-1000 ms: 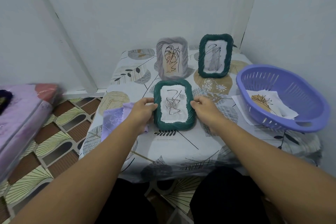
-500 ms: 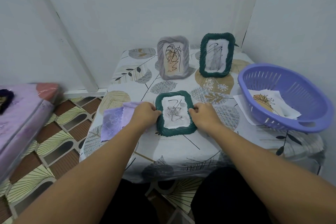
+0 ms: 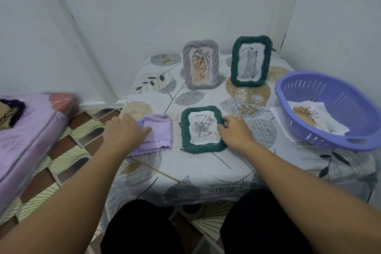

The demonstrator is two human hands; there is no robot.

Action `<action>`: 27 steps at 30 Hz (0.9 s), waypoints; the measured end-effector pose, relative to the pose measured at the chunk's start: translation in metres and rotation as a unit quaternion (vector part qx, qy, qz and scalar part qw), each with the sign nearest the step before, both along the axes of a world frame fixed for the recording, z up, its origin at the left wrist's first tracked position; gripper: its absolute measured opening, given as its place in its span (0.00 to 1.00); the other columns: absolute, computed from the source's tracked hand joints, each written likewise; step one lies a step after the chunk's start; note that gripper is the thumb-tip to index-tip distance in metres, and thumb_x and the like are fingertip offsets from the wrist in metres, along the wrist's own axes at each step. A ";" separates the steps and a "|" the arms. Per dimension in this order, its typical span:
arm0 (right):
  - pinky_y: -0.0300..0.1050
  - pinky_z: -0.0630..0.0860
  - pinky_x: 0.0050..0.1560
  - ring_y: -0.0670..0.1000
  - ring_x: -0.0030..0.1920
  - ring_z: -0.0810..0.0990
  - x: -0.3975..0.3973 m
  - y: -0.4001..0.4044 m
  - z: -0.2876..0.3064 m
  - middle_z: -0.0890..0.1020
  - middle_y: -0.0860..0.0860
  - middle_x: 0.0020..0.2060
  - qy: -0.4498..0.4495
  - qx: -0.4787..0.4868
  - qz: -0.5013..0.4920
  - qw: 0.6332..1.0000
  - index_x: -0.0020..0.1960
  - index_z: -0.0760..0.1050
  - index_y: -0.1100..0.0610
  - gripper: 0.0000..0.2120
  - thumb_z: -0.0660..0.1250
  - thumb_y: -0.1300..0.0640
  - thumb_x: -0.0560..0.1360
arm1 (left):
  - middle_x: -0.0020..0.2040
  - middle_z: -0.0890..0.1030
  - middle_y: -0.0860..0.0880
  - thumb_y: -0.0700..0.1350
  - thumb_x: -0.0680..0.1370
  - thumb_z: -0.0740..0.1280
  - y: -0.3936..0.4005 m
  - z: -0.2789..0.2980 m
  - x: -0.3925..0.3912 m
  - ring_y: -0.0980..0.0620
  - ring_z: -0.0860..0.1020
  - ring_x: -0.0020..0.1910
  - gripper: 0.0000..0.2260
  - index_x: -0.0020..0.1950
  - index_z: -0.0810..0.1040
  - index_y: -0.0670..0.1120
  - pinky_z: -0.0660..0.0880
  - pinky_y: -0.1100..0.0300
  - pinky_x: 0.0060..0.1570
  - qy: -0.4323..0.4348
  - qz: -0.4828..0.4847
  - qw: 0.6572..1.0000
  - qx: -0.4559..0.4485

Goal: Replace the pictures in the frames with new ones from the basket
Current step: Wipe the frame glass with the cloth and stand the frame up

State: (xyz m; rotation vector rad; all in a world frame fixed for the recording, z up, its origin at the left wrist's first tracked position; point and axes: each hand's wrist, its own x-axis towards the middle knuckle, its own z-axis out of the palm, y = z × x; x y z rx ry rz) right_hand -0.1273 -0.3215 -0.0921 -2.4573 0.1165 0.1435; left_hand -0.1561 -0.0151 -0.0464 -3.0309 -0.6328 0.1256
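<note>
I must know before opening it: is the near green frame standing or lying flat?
Lying flat, face up on the table: the near green frame shows its picture upward.

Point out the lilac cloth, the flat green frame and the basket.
lilac cloth [image 3: 159,130]: head view, its bare middle.
flat green frame [image 3: 186,130]: head view, left border.
basket [image 3: 321,146]: head view, near rim.

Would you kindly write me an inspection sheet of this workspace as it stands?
Surface: small table under a leaf-print cloth.
Job's things: green frame lying flat; grey frame and second green frame standing behind; purple basket holding a picture.
Clutter: lilac cloth beside the flat frame.
Grips: left hand on the cloth; right hand touching the flat frame's edge.
Cables: nothing seen.
Surroundings: white walls, patterned floor, purple mattress.
</note>
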 end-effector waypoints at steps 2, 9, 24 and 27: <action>0.59 0.72 0.65 0.57 0.58 0.76 0.000 0.000 -0.001 0.73 0.54 0.61 0.000 0.001 0.002 1.000 0.67 0.75 0.50 0.16 0.63 0.47 0.81 | 0.64 0.77 0.38 0.71 0.73 0.63 0.008 -0.003 -0.001 0.38 0.75 0.62 0.40 0.71 0.67 0.40 0.73 0.50 0.55 0.028 0.026 0.998 -0.043; 0.60 0.72 0.66 0.56 0.57 0.77 0.002 0.001 0.000 0.71 0.52 0.60 0.008 0.014 -0.002 1.000 0.67 0.75 0.49 0.15 0.64 0.48 0.81 | 0.52 0.81 0.38 0.60 0.74 0.75 0.000 -0.002 -0.002 0.40 0.80 0.48 0.28 0.58 0.75 0.38 0.75 0.53 0.46 -0.005 0.067 0.980 -0.186; 0.51 0.70 0.66 0.52 0.61 0.76 0.000 0.020 0.013 0.75 0.51 0.60 -0.111 0.102 -0.006 0.989 0.68 0.76 0.49 0.16 0.64 0.46 0.82 | 0.53 0.82 0.39 0.39 0.82 0.64 -0.045 0.026 0.009 0.43 0.84 0.42 0.06 0.59 0.72 0.43 0.81 0.51 0.31 -0.103 0.036 0.779 -0.617; 0.42 0.70 0.63 0.47 0.61 0.76 0.002 0.027 0.024 0.78 0.48 0.62 -0.095 0.207 0.022 0.973 0.70 0.76 0.53 0.20 0.64 0.44 0.82 | 0.56 0.82 0.38 0.37 0.83 0.64 -0.058 0.034 0.014 0.41 0.84 0.46 0.05 0.58 0.72 0.43 0.83 0.49 0.39 -0.101 0.043 0.700 -0.706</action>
